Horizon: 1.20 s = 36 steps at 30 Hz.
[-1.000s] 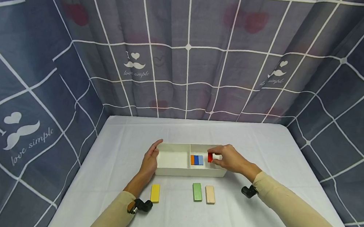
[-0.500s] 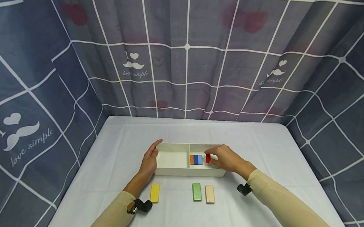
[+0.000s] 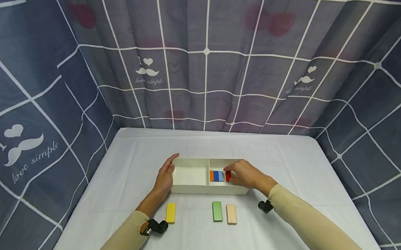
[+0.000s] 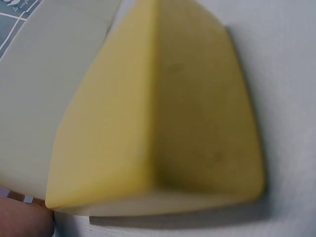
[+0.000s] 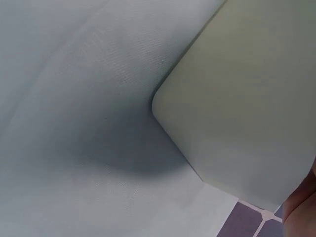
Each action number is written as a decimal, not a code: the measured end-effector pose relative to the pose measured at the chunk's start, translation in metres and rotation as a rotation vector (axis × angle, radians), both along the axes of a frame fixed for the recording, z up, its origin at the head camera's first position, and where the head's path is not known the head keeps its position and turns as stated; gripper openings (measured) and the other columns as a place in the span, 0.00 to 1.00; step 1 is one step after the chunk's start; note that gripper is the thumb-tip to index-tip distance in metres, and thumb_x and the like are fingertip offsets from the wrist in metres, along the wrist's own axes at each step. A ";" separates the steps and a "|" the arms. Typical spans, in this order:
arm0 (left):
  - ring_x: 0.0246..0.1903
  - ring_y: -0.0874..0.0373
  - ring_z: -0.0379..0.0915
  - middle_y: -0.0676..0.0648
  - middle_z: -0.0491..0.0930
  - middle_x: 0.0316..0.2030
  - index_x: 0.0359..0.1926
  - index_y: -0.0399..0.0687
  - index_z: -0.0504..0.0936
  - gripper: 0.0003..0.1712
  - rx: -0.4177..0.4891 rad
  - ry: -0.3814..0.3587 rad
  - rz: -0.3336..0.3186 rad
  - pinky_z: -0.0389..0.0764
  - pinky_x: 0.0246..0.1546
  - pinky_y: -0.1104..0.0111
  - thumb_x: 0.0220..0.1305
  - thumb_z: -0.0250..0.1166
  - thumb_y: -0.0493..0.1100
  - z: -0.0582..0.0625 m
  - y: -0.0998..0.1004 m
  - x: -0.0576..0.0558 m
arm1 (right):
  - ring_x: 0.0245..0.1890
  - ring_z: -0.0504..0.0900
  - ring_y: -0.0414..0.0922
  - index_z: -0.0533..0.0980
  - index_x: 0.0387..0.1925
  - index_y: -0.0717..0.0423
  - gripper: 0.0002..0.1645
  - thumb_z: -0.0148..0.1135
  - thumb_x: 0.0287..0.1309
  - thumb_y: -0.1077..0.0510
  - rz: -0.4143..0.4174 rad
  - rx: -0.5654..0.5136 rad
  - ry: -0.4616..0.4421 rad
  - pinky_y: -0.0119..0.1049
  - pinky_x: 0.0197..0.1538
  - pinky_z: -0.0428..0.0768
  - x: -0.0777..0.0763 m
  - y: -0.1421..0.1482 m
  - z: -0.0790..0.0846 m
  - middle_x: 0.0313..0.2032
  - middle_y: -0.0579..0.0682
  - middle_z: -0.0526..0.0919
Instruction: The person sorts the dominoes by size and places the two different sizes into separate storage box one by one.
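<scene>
A white two-compartment box stands on the table. My left hand rests against its left end with the fingers extended along the outside. In the right compartment, my right hand pinches a red block between thumb and fingers, partly hiding it. Just left of it, an orange block, a dark blue block and a light blue block stand side by side. A narrow gap separates the red block from the light blue one. The right wrist view shows the box's outer wall and part of my hand.
In front of the box lie a yellow block, a green block and a beige block. The yellow block looms large in the left wrist view. A white cloth covers the table, and a dark checked curtain surrounds it.
My right hand has slid the red block leftward, closer to the light blue block. The left hand and the box stay where they were.
</scene>
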<state>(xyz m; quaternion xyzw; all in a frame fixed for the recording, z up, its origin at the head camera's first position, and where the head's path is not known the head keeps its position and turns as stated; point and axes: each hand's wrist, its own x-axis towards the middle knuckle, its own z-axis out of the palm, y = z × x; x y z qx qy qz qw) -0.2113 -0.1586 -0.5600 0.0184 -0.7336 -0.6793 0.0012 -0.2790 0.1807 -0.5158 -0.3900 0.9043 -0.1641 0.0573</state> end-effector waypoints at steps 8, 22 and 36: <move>0.82 0.39 0.58 0.39 0.65 0.82 0.84 0.63 0.67 0.28 -0.006 -0.009 0.001 0.54 0.85 0.39 0.91 0.41 0.44 0.000 0.002 -0.001 | 0.39 0.83 0.41 0.89 0.55 0.62 0.22 0.78 0.57 0.67 0.009 0.062 0.018 0.41 0.51 0.89 -0.003 -0.005 0.001 0.48 0.52 0.93; 0.83 0.39 0.56 0.39 0.62 0.83 0.84 0.60 0.65 0.28 0.012 -0.003 -0.006 0.52 0.86 0.40 0.91 0.41 0.43 -0.001 0.004 -0.001 | 0.44 0.88 0.43 0.89 0.55 0.60 0.23 0.79 0.55 0.66 0.013 0.075 0.031 0.54 0.58 0.86 -0.002 -0.010 -0.001 0.49 0.51 0.94; 0.87 0.43 0.48 0.46 0.57 0.87 0.87 0.60 0.63 0.30 0.041 -0.010 0.015 0.48 0.87 0.44 0.91 0.42 0.43 -0.005 0.000 -0.004 | 0.36 0.84 0.41 0.88 0.55 0.62 0.22 0.77 0.57 0.64 0.027 0.071 0.019 0.41 0.46 0.88 -0.003 -0.012 0.009 0.44 0.52 0.93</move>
